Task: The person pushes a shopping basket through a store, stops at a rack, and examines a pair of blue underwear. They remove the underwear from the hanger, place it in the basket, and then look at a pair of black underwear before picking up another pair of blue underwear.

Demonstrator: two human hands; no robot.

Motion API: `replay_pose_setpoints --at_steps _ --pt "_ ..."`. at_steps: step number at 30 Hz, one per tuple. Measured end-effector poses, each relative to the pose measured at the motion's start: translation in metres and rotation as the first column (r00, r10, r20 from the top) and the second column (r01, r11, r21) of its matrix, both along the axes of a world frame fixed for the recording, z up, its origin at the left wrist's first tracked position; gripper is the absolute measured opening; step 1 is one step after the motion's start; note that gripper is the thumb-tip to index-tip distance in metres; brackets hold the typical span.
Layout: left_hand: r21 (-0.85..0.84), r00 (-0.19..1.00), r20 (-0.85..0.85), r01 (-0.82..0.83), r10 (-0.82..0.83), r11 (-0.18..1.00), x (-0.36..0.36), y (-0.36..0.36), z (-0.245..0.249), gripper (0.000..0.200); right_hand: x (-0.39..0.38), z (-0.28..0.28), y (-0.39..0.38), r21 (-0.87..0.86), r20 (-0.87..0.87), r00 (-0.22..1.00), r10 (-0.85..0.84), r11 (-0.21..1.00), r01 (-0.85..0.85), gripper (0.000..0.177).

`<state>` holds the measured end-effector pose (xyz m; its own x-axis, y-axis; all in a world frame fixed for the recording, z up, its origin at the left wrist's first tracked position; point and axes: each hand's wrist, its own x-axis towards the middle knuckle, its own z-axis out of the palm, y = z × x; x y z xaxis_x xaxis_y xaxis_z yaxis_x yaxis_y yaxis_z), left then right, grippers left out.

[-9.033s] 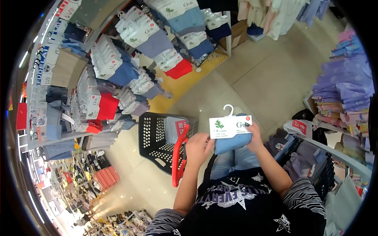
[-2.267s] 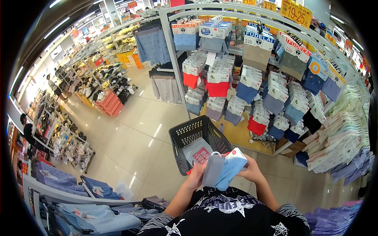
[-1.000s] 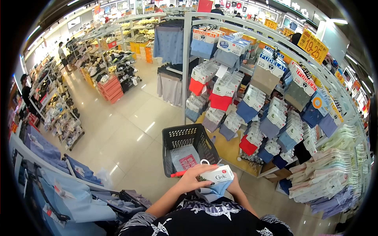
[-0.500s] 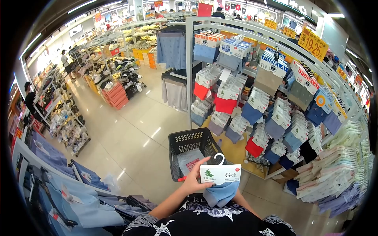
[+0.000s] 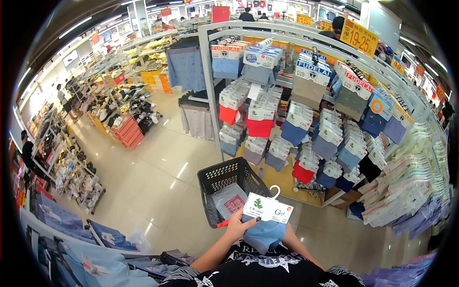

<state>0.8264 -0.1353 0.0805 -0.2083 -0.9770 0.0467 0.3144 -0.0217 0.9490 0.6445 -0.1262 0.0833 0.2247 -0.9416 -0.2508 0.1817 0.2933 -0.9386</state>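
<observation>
A pair of light blue underpants (image 5: pixel 264 235) hangs from a white card header (image 5: pixel 268 208) with a small white hook, held in front of my chest. My left hand (image 5: pixel 237 225) grips its left side, thumb across the front where card and cloth meet. My right hand (image 5: pixel 289 233) is behind the pack's right side, its fingers hidden. Just beyond my left hand is a black shopping basket (image 5: pixel 221 168) with a red handle part. Inside it lies a grey plastic-wrapped packet (image 5: pixel 224 197) with a red label.
A grey metal rack (image 5: pixel 209 86) ahead carries several rows of carded underwear. Pale patterned garments (image 5: pixel 401 184) hang at right, blue clothes (image 5: pixel 91 256) at lower left. Shoe racks (image 5: pixel 71 167) line the tiled aisle (image 5: pixel 153 177). Other people stand farther off.
The view has turned slightly right, so the racks sit farther left. The underwear card has tilted, its right side lower, and my left thumb has shifted down from the card's upper edge.
</observation>
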Motion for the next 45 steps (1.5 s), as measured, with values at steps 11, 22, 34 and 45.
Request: replay_pose_setpoints --at_steps 11,22,34,45 --pt "0.048 0.984 -0.098 -0.148 0.152 0.988 -0.006 -0.025 0.0 0.031 -0.011 -0.012 -0.026 -0.295 -0.037 0.975 -0.22 0.934 0.2 0.038" --pt "0.225 0.982 -0.088 -0.143 0.167 0.964 -0.024 -0.056 -0.013 0.033 0.0 0.003 -0.039 0.002 0.063 0.975 -0.212 0.977 0.212 0.031" --pt "0.295 0.927 -0.134 -0.299 0.35 0.907 -0.046 -0.145 -0.006 0.029 -0.012 0.0 -0.153 -0.025 0.101 0.974 -0.202 0.978 0.206 0.023" --pt "0.176 0.947 -0.134 -0.267 0.292 0.948 -0.144 -0.287 0.018 0.026 -0.085 0.026 -0.281 -0.115 0.185 0.894 -0.408 0.895 0.432 0.025"
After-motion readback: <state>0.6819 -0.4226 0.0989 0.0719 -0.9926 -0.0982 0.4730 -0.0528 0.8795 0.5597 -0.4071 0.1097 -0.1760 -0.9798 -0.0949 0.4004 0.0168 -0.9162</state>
